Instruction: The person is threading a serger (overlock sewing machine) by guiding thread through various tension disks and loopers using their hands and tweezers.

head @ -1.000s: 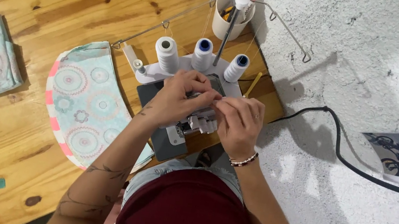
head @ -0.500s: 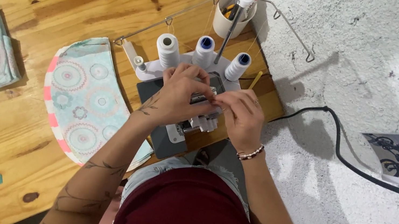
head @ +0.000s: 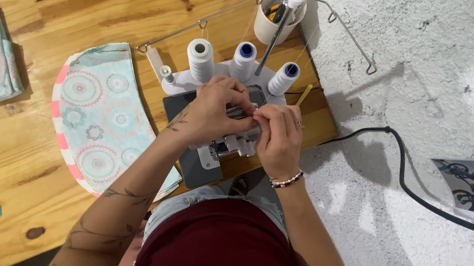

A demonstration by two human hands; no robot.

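Our left hand (head: 215, 110) and right hand (head: 278, 137) meet over the serger (head: 218, 149) on the tabletop (head: 21, 140), fingers pressed together pinching something too fine to see, spools directly beyond.

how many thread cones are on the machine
3. A white cone on the left, a blue-topped one in the middle and another blue-topped one on the right, all behind the hands. More could be hidden beneath them.

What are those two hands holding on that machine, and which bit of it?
Both the left hand and right hand rest on top of the grey-and-white sewing machine with three thread cones, fingertips pinched together at its top. What they pinch is too small to tell.
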